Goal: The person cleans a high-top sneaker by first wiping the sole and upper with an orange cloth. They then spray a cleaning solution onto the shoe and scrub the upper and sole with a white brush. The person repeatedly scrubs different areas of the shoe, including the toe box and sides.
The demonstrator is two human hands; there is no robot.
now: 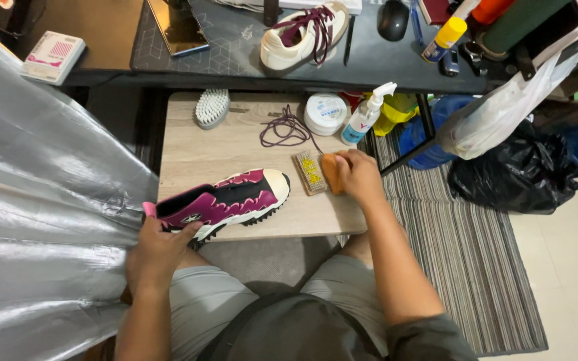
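A magenta, black and cream sneaker [232,197] without laces lies on its side on a low wooden table [195,150]. My left hand [158,251] grips its heel at the table's near left edge. My right hand [357,175] rests at the table's right side, closed on an orange wooden-backed brush [331,171]. A second small brush [309,172] with yellowish bristles lies bristles-up just left of that hand. A loose purple lace [285,128] is coiled behind it.
On the table's far side are a white brush [211,107], a round white tub [325,113] and a pump bottle [366,115]. A cream sneaker [304,35] sits on the dark desk behind. Silver sheeting [41,200] hangs left; bags [510,113] and a striped rug [476,254] lie right.
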